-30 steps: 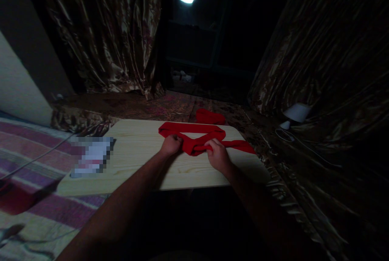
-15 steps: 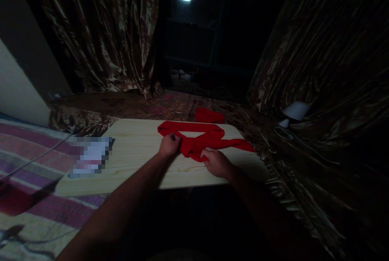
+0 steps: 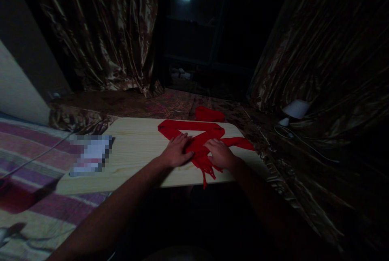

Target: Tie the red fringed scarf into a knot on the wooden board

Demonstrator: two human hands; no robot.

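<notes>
A red scarf (image 3: 197,146) lies on the pale wooden tabletop (image 3: 136,143), folded into a loop with crossed ends. One fringed end points toward me, its tassels reaching the table's near edge. The other end stretches off to the right. My left hand (image 3: 176,152) rests flat on the scarf's left side, fingers stretched out. On its right side lies my right hand (image 3: 221,153), fingers extended over the cloth and slightly bent. Neither hand grips the fabric.
Beyond the table's far edge sits another red cloth piece (image 3: 209,114). A blurred-out pale item (image 3: 92,155) is on the table's left. A small white lamp (image 3: 296,109) with a cord stands at right; a striped cover (image 3: 45,151) spreads at left. Patterned curtains (image 3: 121,42) hang behind.
Both hands have let go of the scarf's edges and now lie spread on it. The near end has been unfolded toward me, bringing its fringe into sight.
</notes>
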